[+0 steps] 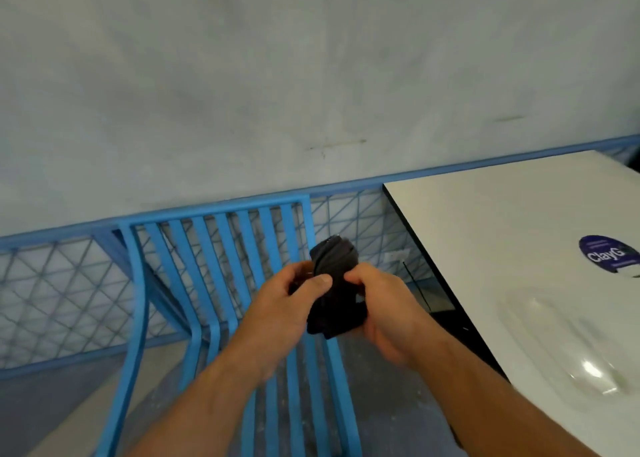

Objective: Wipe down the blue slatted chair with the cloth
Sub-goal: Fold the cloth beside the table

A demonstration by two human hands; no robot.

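A dark grey, bunched-up cloth (334, 294) is held at the centre of the frame between both hands; the left hand (287, 304) is curled round its left side with the thumb pressed on the fabric, and the right hand (384, 311) is closed round its right side with the thumb likewise laid on top; the upper end of the cloth is seen sticking up above the thumbs.

The cloth is held in front of the right edge of the backrest of the blue slatted metal chair (221, 249), above its seat; whether cloth and chair touch cannot be told. The chair's back is seen at centre left, and its seat slats run down to the bottom edge.

At the right of the frame a glossy white table top with a dark edge (519, 235) is seen just beside the chair; a round dark-blue sticker (609, 256) is stuck on it at the far right, on which "ClayG" can be read in white before the frame cuts it off; the smaller print is too blurred to read.

A blue metal mesh railing (52, 283) is seen behind the chair, and a pale scuffed wall (242, 76) fills the upper half.
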